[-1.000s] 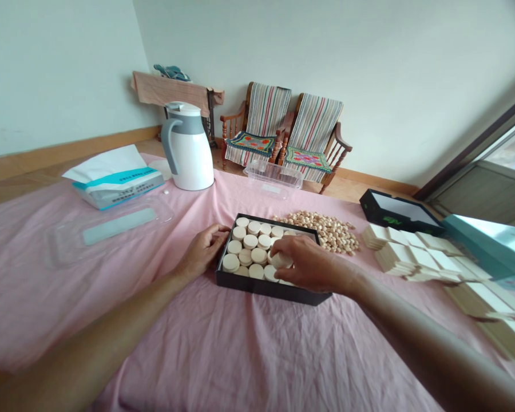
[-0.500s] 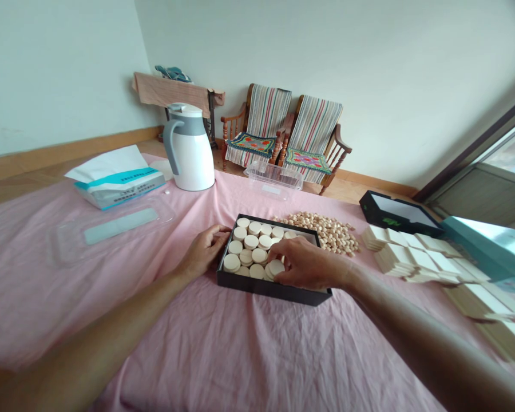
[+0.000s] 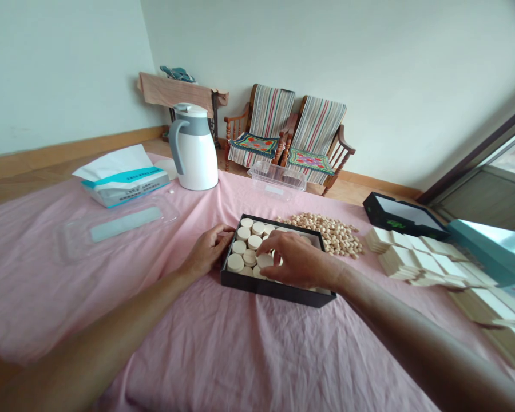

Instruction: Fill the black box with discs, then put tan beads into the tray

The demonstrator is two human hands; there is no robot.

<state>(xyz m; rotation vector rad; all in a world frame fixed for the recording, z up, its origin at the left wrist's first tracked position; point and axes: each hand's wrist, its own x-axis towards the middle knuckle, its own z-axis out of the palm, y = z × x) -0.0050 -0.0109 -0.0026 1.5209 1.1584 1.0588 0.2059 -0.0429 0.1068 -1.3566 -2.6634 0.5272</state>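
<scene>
Many pale round discs point(image 3: 235, 262) stood stacked in rows inside the black box point(image 3: 278, 293), which lay on the pink cloth point(image 3: 189, 349) right in front of me. My right hand point(image 3: 298, 260) was over them, thumb and fingers parted around one disc towards the near side; whether they pressed on it, I could not tell. My left hand point(image 3: 210, 249) rested at the box's left end, fingertips at the wall, and I could not tell if they clasped it. Just past the box's far right corner spread a heap of small wooden pieces point(image 3: 330, 232). Farther right sat stacks of pale square tiles point(image 3: 427, 263), with a black tray point(image 3: 384, 217) behind them. To the far left, a white jug point(image 3: 199, 163) stood upright beside a tissue pack point(image 3: 129, 186). Beyond the cloth were two wooden chairs point(image 3: 272, 114).
</scene>
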